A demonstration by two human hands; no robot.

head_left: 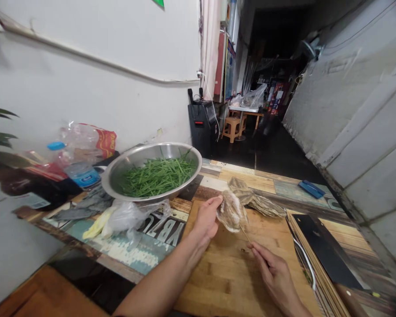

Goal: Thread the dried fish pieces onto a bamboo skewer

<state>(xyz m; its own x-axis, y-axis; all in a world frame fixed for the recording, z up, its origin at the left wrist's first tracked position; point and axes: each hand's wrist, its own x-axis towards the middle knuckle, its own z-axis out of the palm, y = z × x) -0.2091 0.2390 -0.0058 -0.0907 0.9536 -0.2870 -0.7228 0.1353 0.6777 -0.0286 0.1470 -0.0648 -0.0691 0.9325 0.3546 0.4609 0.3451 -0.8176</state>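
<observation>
My left hand (208,215) is closed on the edge of a thin, wrinkled, pale-brown sheet (231,211) that looks like food; its exact kind I cannot make out. Between the fingers of my right hand (274,268) is a thin wooden skewer (246,234). The skewer's far end meets the lower edge of the sheet; whether it pierces it I cannot tell. Both hands are over a wooden cutting board (214,268). More wrinkled brown sheets (262,204) lie at the board's far edge, just beyond my hands.
A steel bowl (108,180) of cut green stems (158,176) stands left. Near it are plastic bags (123,218), a grey cloth (89,204) and bottles (82,175). Right of the board lie a black flat panel (326,248) and a blue object (311,189). A black speaker-like box (203,127) stands behind.
</observation>
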